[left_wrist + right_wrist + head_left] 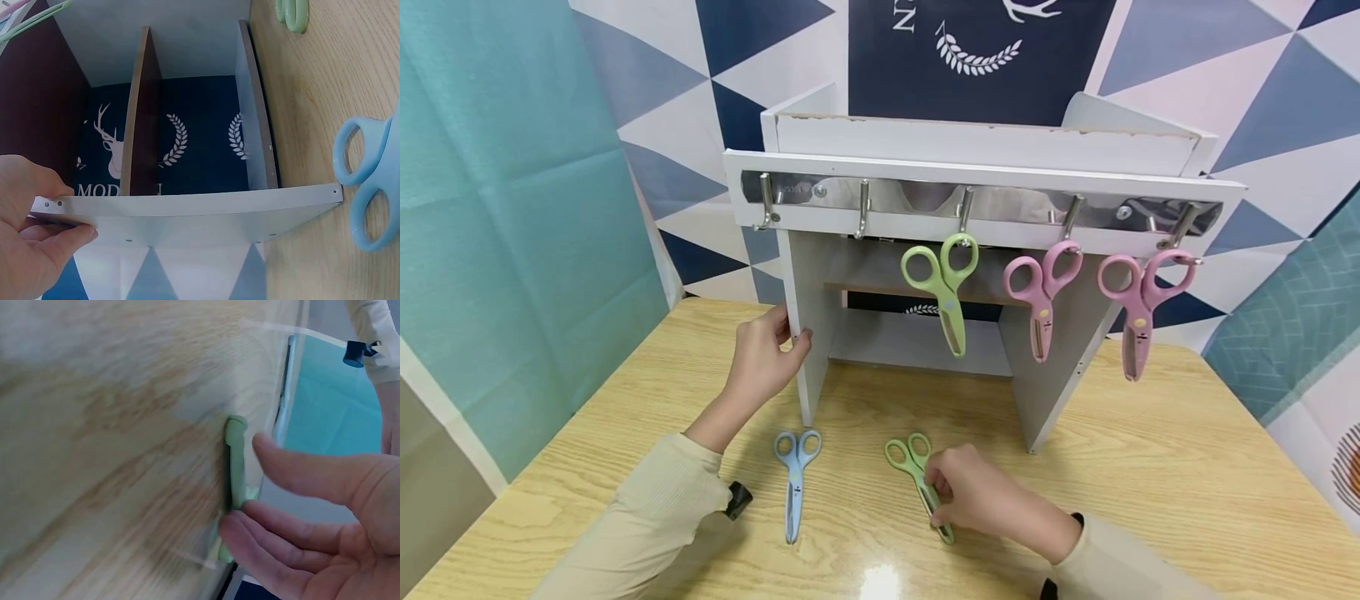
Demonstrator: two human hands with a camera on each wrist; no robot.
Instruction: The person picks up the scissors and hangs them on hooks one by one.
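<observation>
At the left front edge of a white shelf unit (805,367), my left hand (763,354) grips the side panel (187,206) between thumb and fingers. My right hand (973,492) is down at green scissors (913,462) lying on the table, handles away from me. In the right wrist view the thumb stands off from these scissors (237,462), while the fingertips are right at their side. Blue scissors (793,483) lie flat to the left, below the left hand. Another pair of green scissors (951,308) hangs by one handle loop from the middle hook.
Two pairs of pink scissors, one nearer the middle (1041,304) and one far right (1138,321), hang from the right hooks. The two left hooks on the metal rail (910,193) carry nothing. The wooden table (1150,500) meets a patterned cloth (662,108) behind.
</observation>
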